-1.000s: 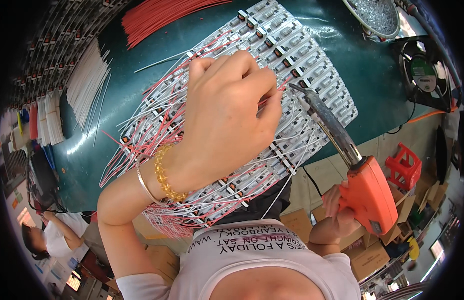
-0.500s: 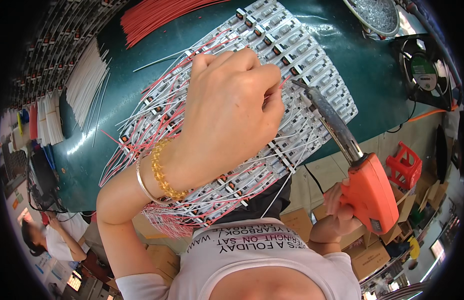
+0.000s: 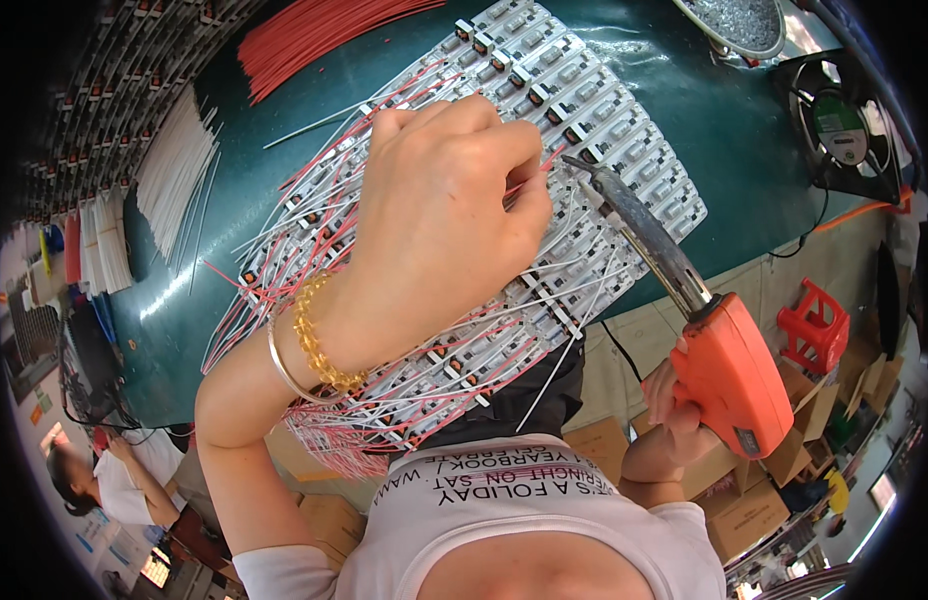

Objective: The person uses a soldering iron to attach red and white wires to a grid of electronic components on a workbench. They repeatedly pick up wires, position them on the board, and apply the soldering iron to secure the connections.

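Note:
Pinched between the thumb and fingers of my left hand is a thin red wire, its tip sticking out to the right. Below that hand lies a panel of small modules in rows, with many red and white wires trailing from its left and near parts. My right hand grips the orange handle of a soldering gun. The gun's dark tip points up and left, close to the red wire's end; whether they touch I cannot tell. My left palm and wrist hide part of the panel.
Bundles of red wires and white wires lie on the green table. A round bowl and a black fan stand at the far right. A red stool and cardboard boxes are on the floor. Another person sits at left.
Both hands, the red wire and the soldering gun have shifted slightly left relative to the panel. Both grips stay the same. The whole view has also moved a little.

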Available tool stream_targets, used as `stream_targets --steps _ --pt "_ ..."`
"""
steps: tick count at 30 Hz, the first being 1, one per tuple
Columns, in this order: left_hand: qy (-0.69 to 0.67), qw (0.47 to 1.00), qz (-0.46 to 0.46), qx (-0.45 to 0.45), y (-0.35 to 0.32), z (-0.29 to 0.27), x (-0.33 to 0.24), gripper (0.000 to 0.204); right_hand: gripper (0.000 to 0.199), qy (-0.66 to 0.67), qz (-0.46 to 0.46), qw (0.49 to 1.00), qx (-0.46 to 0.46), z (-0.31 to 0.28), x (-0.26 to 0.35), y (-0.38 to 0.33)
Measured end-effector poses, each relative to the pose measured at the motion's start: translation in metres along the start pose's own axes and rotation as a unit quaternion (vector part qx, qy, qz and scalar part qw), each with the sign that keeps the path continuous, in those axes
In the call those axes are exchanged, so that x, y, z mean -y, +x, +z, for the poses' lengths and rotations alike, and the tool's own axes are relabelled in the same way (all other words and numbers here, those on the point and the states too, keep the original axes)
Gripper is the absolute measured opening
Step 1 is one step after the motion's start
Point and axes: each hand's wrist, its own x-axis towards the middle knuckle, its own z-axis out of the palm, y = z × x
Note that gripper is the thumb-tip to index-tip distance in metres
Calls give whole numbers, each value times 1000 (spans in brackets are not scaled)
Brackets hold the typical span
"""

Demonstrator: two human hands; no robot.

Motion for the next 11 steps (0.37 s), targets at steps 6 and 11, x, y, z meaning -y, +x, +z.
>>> stream_targets --steps 6,11 --pt "-78 996 -47 22 -2 -1 5 12 77 48 32 997 -42 8 12 2" --pt "-5 1000 -6 -9 -7 2 -2 10 79 43 44 997 -35 0 11 -8"
